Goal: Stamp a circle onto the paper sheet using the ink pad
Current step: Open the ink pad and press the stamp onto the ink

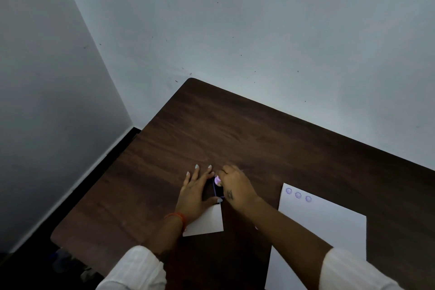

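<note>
A dark ink pad (pixel 218 192) with a purple rim lies on the brown table, mostly hidden between my hands. My left hand (pixel 196 192) rests flat against the pad's left side, fingers spread and thumb at its near edge. My right hand (pixel 236 187) is closed on a small pink stamp (pixel 217 180), held over the pad's far end. The white paper sheet (pixel 329 226) lies to the right, with three purple circle prints (pixel 298 194) in a row near its far edge.
A small white card or lid (pixel 208 221) lies under my left wrist. The dark wooden table (pixel 235 129) stands in a room corner, its left edge close to the wall and its far edge against the back wall.
</note>
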The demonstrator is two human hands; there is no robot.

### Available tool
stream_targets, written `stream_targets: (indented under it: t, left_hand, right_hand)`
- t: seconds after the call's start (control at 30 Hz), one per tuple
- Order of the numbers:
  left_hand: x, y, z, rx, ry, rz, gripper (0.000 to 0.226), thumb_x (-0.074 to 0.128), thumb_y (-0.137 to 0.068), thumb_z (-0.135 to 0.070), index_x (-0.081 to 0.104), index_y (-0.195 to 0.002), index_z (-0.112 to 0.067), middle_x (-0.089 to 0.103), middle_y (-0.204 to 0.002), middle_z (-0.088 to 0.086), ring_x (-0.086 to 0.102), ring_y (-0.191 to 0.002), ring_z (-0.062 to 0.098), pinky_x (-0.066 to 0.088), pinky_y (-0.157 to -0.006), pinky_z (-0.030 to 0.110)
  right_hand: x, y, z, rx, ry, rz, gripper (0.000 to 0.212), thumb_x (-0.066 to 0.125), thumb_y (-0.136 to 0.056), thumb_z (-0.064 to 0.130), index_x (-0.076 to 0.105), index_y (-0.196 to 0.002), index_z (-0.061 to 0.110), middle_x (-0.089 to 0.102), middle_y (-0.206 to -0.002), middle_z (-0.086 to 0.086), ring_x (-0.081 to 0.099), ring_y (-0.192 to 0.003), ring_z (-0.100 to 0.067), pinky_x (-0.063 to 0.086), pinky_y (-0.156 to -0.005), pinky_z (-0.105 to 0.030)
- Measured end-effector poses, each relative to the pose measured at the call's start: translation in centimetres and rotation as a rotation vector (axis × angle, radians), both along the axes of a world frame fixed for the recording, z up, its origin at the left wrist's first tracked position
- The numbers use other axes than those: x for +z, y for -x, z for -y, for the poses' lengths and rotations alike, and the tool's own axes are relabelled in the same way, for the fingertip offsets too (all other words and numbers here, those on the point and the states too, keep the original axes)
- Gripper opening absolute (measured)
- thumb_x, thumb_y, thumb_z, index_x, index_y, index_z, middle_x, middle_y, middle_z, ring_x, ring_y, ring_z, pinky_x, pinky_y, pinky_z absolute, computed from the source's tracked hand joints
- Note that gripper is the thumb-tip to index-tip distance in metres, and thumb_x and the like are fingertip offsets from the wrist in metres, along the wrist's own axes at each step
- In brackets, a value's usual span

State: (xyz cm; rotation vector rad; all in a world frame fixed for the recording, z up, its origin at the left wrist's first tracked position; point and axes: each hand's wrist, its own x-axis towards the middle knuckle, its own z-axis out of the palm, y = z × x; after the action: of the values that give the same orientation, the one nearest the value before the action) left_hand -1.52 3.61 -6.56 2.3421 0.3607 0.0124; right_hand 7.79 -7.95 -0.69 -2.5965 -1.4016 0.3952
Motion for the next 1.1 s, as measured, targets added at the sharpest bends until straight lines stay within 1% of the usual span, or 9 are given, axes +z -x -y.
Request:
stream_targets:
  t: [0.13, 0.33, 0.5, 0.57, 0.63, 0.73, 0.9, 1.0, 1.1]
  left_hand:
    - [-0.1, 0.0, 0.0, -0.008, -0.012, 0.004, 0.075, 0.064, -0.078, -0.047, 0.029, -0.141, -0.025, 0.015, -0.157, -0.006, -0.010, -0.140, 0.010, -0.009, -0.115, 0.035]
    - [-0.1, 0.0, 0.1, -0.005, -0.012, 0.005, 0.076, 0.064, -0.079, -0.046, 0.028, -0.142, -0.024, 0.016, -0.157, -0.007, -0.012, -0.137, 0.007, -0.009, -0.116, 0.034]
    - [0.5, 0.1, 0.1, -0.005, -0.002, -0.009, 0.074, 0.065, -0.079, -0.045, 0.030, -0.141, -0.024, 0.016, -0.157, -0.005, -0.005, -0.145, 0.018, -0.007, -0.117, 0.037]
    - [0.7, 0.1, 0.1, -0.005, 0.004, -0.014, 0.073, 0.065, -0.079, -0.045, 0.030, -0.140, -0.025, 0.017, -0.157, -0.004, -0.004, -0.146, 0.020, -0.007, -0.118, 0.038]
    - [0.7, 0.1, 0.1, -0.008, -0.007, -0.019, 0.074, 0.064, -0.080, -0.044, 0.028, -0.141, -0.025, 0.015, -0.157, -0.005, -0.005, -0.146, 0.019, -0.007, -0.118, 0.038]
    - [0.5, 0.1, 0.1, -0.005, -0.028, -0.021, 0.076, 0.064, -0.079, -0.045, 0.027, -0.142, -0.024, 0.014, -0.157, -0.006, -0.005, -0.146, 0.018, -0.008, -0.117, 0.037]
    - [0.4, 0.0, 0.0, -0.005, -0.032, -0.013, 0.076, 0.064, -0.079, -0.047, 0.028, -0.141, -0.023, 0.015, -0.157, -0.005, -0.004, -0.146, 0.019, -0.007, -0.118, 0.038]
    - [0.2, 0.1, 0.0, -0.006, -0.041, -0.008, 0.075, 0.064, -0.079, -0.046, 0.028, -0.141, -0.024, 0.015, -0.157, -0.005, -0.004, -0.146, 0.018, -0.006, -0.118, 0.037]
    - [0.0, 0.0, 0.0, 0.000, -0.040, -0.002, 0.074, 0.063, -0.080, -0.045, 0.027, -0.141, -0.024, 0.015, -0.157, -0.006, -0.005, -0.145, 0.017, -0.006, -0.118, 0.037]
  right_hand:
    - [-0.2, 0.8, -0.2, -0.099, -0.002, -0.017, 0.036, 0.064, -0.079, 0.008, 0.054, -0.114, 0.005, 0.055, -0.121, -0.015, 0.049, -0.115, -0.029, 0.042, -0.096, -0.036]
    - [-0.2, 1.0, -0.2, -0.108, 0.060, -0.009, 0.044, 0.067, -0.077, 0.009, 0.050, -0.118, 0.005, 0.052, -0.123, -0.015, 0.050, -0.113, -0.028, 0.046, -0.093, -0.037]
    - [1.6, 0.3, -0.1, -0.150, 0.001, -0.099, 0.023, 0.046, -0.088, 0.004, 0.061, -0.105, 0.000, 0.058, -0.115, -0.018, 0.054, -0.106, -0.032, 0.044, -0.087, -0.039]
    - [1.7, 0.2, 0.4, -0.189, -0.058, -0.125, 0.021, 0.048, -0.088, 0.006, 0.063, -0.097, -0.005, 0.062, -0.106, -0.023, 0.058, -0.099, -0.037, 0.047, -0.085, -0.043]
    - [1.0, 1.1, 1.0, -0.175, -0.055, -0.114, 0.022, 0.054, -0.084, 0.004, 0.061, -0.103, -0.005, 0.061, -0.108, -0.025, 0.057, -0.102, -0.038, 0.047, -0.089, -0.044]
    - [-0.4, 2.1, 0.9, -0.112, 0.074, -0.087, 0.033, 0.053, -0.084, 0.004, 0.054, -0.117, 0.002, 0.056, -0.122, -0.018, 0.051, -0.114, -0.031, 0.041, -0.099, -0.036]
    - [-0.3, 1.1, 0.7, -0.102, 0.083, -0.140, 0.033, 0.051, -0.085, 0.001, 0.053, -0.118, -0.002, 0.055, -0.125, -0.022, 0.050, -0.117, -0.035, 0.039, -0.101, -0.039]
    - [0.0, 1.7, 1.1, -0.136, 0.002, -0.117, 0.032, 0.056, -0.082, 0.000, 0.055, -0.113, -0.003, 0.057, -0.117, -0.024, 0.052, -0.111, -0.038, 0.043, -0.094, -0.043]
    - [0.4, 2.5, 0.5, -0.117, 0.103, -0.064, 0.042, 0.055, -0.086, 0.007, 0.045, -0.126, 0.002, 0.048, -0.131, -0.019, 0.044, -0.122, -0.032, 0.039, -0.103, -0.039]
